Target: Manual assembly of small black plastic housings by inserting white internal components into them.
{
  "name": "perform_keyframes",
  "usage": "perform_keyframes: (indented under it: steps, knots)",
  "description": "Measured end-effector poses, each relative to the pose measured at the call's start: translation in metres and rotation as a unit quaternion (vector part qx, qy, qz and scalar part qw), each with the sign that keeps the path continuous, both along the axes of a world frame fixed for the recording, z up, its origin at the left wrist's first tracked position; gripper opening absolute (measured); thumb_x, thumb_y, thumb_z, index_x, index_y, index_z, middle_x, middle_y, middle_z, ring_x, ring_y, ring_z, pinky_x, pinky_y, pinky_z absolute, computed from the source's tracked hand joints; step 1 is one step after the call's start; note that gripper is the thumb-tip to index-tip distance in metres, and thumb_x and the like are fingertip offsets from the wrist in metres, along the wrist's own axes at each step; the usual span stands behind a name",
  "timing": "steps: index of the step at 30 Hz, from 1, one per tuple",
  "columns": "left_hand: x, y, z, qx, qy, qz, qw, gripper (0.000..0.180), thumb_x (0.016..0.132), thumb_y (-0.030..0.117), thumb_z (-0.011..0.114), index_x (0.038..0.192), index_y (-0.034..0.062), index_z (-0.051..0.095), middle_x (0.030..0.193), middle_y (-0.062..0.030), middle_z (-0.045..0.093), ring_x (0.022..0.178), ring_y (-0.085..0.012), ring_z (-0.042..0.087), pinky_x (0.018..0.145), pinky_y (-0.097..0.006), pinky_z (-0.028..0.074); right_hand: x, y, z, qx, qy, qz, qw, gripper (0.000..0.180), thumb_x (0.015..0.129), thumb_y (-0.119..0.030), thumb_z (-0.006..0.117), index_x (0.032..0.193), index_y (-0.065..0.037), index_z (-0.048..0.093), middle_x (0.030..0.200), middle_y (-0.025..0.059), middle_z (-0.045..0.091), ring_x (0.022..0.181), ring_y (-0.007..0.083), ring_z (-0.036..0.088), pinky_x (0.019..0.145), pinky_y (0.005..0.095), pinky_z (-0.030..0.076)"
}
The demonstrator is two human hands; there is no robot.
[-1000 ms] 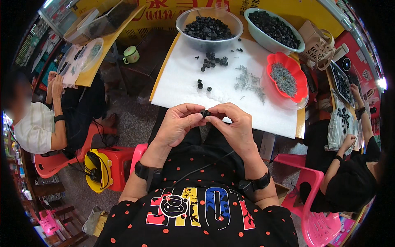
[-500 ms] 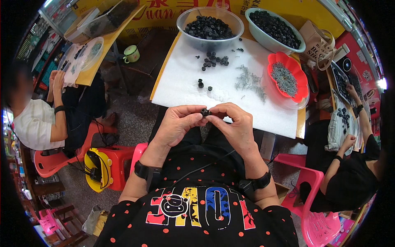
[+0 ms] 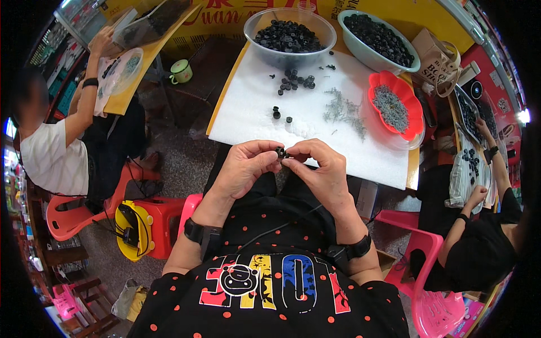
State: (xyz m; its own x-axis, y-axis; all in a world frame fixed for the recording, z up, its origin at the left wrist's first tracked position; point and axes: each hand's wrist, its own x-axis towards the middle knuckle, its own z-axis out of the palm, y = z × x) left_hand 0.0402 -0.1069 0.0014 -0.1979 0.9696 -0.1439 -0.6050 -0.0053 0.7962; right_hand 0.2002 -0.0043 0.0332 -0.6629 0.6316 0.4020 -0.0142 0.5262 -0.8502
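Note:
Between the fingertips of both my hands is a small black round part [image 3: 280,152], just in front of the table's near edge. My left hand [image 3: 243,168] pinches it between thumb and forefinger. From the other side, my right hand [image 3: 324,170] pinches at it too, also closed; the fingers partly cover the part. Beyond them, on the white foam sheet [image 3: 248,118], a few loose black parts [image 3: 276,114] stand close by. Farther back is a loose cluster of similar black round pieces [image 3: 294,80]. Thin grey screws or pins [image 3: 341,107] lie scattered to the right.
A clear bowl [image 3: 252,42] and a pale oval basin [image 3: 344,31], both filled with black parts, stand at the back. A red scalloped dish [image 3: 416,115] holds grey pins. Co-workers sit at tables on either side, on a red chair [image 3: 67,217] and a pink chair [image 3: 434,248].
My hands stay in place and the black part turns slightly between my fingers. At the left, the co-worker's hand has reached up toward the bin at the back of that table.

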Motion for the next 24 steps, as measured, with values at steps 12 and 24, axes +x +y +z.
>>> perform_keyframes:
  steps: [12,24]
  knots:
    - [0.0022,0.0013,0.0036,0.002,0.011,0.010,1.000,0.021,0.089,0.006,0.061,0.109,-0.0015,0.063,0.091,-0.0084,0.066,0.077,-0.0138,0.063,0.070,-0.025,0.054,0.0001,0.0000,-0.0008,0.014,-0.002,0.008,1.000,0.018,0.073,-0.002,0.075,0.090,0.000,0.066,0.086,0.0087,0.066,0.075,0.0157,0.065,0.065,0.0258,0.053]
    - [0.0009,0.0010,0.0004,-0.041,-0.001,0.004,0.999,0.020,0.090,0.011,0.061,0.106,-0.0007,0.066,0.085,-0.0073,0.067,0.074,-0.0136,0.064,0.069,-0.025,0.054,-0.0001,-0.0004,-0.0017,-0.009,-0.008,-0.006,1.000,0.018,0.074,-0.004,0.075,0.089,0.000,0.066,0.083,0.0086,0.067,0.072,0.0144,0.065,0.063,0.0252,0.052]
